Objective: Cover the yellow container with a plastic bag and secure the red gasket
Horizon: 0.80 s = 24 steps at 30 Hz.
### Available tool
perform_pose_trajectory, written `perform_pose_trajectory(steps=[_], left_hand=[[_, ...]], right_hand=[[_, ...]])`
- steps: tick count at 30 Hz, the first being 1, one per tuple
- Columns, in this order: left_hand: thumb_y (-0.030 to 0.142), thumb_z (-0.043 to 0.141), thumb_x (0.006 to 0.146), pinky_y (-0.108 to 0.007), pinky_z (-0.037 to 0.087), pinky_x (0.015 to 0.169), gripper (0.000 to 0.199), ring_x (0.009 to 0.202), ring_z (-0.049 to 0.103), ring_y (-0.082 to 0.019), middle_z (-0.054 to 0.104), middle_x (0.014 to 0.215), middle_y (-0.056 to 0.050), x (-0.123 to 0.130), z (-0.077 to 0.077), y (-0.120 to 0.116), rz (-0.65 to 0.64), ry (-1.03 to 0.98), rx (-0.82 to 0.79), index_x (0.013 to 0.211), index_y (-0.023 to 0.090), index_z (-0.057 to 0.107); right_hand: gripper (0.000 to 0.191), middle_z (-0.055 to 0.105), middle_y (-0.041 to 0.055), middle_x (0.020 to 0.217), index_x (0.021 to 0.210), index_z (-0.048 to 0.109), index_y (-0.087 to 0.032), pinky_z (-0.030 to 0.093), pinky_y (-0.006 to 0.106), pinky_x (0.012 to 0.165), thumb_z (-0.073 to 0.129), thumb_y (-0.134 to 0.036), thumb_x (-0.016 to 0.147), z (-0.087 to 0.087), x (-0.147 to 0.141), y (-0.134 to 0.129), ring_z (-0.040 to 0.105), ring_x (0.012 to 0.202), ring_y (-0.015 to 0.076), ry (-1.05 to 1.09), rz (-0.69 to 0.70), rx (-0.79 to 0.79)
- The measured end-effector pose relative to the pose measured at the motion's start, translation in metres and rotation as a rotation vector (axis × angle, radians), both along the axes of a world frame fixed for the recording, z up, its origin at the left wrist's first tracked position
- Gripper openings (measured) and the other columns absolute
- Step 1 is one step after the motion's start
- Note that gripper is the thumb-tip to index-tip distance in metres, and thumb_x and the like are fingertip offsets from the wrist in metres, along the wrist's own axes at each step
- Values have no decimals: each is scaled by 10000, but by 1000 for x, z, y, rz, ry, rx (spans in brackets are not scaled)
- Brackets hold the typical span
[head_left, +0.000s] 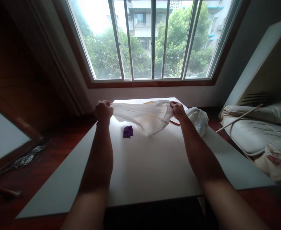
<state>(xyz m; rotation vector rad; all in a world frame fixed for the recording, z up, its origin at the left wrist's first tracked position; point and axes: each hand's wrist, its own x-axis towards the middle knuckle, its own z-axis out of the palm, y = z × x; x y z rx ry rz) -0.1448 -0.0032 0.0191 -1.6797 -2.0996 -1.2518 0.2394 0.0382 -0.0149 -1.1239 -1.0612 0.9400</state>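
Observation:
A thin, translucent white cloth (pixel 142 116) is stretched in the air between my two hands, above the far half of the white table (pixel 152 169). My left hand (pixel 103 109) pinches its left end, fingers closed. At the other end my right hand (pixel 177 110) grips the cloth's upper corner. The lower edge sags in the middle, close over the tabletop. Below and left of the cloth lies a small folded purple cloth (pixel 128 131). Partly hidden behind the white cloth and my right hand is something with a red curved edge (pixel 175 123).
A white plastic bag (pixel 198 119) sits at the table's right edge, beside my right forearm. Beyond the table is a window (pixel 152 41). On the right, a thin stick (pixel 238 118) leans across a pale padded seat (pixel 262 127). Tangled cables (pixel 27 156) lie on the floor at left.

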Motion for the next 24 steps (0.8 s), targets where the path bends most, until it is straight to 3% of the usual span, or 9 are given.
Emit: perform_pose_trajectory(steps=[4, 7, 9, 11, 12, 14, 19, 24], left_hand=[[272, 554, 922, -549, 381, 1030, 412, 1248, 481, -420, 564, 1334, -209, 25, 5, -4, -124, 73, 6, 1240, 27, 643], [337, 627, 896, -509, 377, 1085, 374, 1266, 505, -357, 597, 1346, -125, 52, 11, -10, -301, 165, -39, 1225, 164, 675], [468, 635, 895, -436, 436, 1049, 409, 1217, 565, -305, 629, 1317, -91, 72, 10, -15, -536, 212, -107, 1214, 217, 679], [543, 673, 849, -390, 499, 965, 583, 1176, 608, -291, 622, 1349, -102, 91, 5, -19, -798, 247, -227, 1336, 232, 605], [547, 715, 808, -383, 509, 942, 681, 1173, 616, -297, 615, 1367, -113, 100, 2, -21, -863, 275, -261, 1393, 235, 558], [485, 766, 770, -375, 512, 919, 756, 1153, 634, -306, 637, 1348, -126, 113, -5, -22, -865, 335, -287, 1436, 234, 512], [298, 561, 914, -335, 499, 772, 281, 873, 703, -269, 747, 978, -144, 128, -9, -19, -630, 365, -248, 1108, 164, 713], [288, 466, 947, -329, 483, 730, 313, 848, 708, -277, 746, 933, -159, 133, -5, -20, -470, 284, -158, 1062, 150, 722]], right_hand=[[225, 605, -10, 735, 975, 586, -193, 429, 244, 516, 653, -278, 778, 5, -17, -14, 527, 558, 125, -19, 69, -14], [260, 552, -42, 681, 953, 553, -203, 408, 226, 502, 701, -260, 747, 13, -30, -26, 496, 529, 103, -16, 143, -4], [306, 540, -55, 677, 919, 519, -213, 425, 220, 521, 745, -286, 727, 16, -38, -32, 498, 532, 91, -6, 223, 16], [385, 564, -53, 706, 896, 495, -220, 463, 225, 558, 803, -331, 692, 18, -44, -37, 531, 565, 92, 12, 323, 51], [426, 586, -47, 734, 893, 492, -221, 486, 232, 585, 831, -352, 669, 19, -46, -39, 556, 593, 97, 25, 378, 75], [488, 639, -26, 819, 921, 511, -220, 534, 257, 661, 870, -388, 638, 20, -49, -44, 616, 675, 115, 46, 483, 124], [588, 689, 50, 1085, 1157, 551, -222, 568, 335, 870, 843, -477, 715, 24, -52, -53, 687, 921, 172, -94, 642, 231], [945, 694, 85, 1050, 1412, 460, -212, 586, 333, 769, 917, -440, 616, 13, -56, -49, 689, 927, 230, -510, 637, 177]])
